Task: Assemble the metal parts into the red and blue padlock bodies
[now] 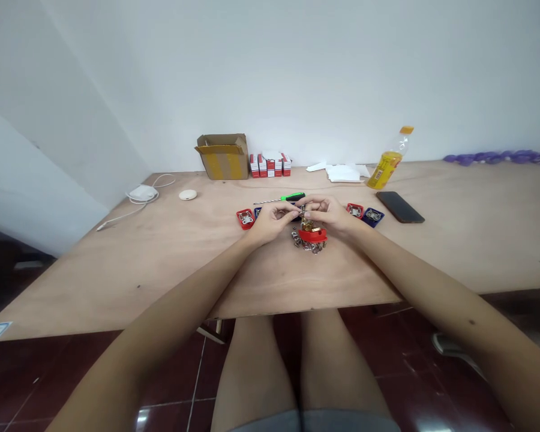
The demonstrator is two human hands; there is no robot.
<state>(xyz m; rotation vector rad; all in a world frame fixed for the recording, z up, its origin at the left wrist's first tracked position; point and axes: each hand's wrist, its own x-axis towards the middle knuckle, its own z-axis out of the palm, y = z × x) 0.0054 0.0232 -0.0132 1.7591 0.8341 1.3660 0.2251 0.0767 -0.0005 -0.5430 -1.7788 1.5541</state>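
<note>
My left hand (270, 219) and my right hand (327, 213) meet over the middle of the wooden table (162, 252), fingers pinched together on a small metal part (302, 210) held between them. Just below the hands lies a red lid (312, 234) with brass pieces in it, and several small metal parts (306, 245) are piled around it. A green-handled screwdriver (286, 197) lies just behind my hands. A red tray (245, 218) with a metal piece sits left of my left hand. Another red tray (355, 210) and a blue tray (372, 216) sit right of my right hand.
A black phone (400, 207) lies to the right, with a yellow drink bottle (387, 161) behind it. At the back stand an open cardboard box (224, 156), small red-and-white boxes (270, 165) and white paper (343, 173). A white charger with cable (140, 195) and a white disc (188, 194) lie at the left.
</note>
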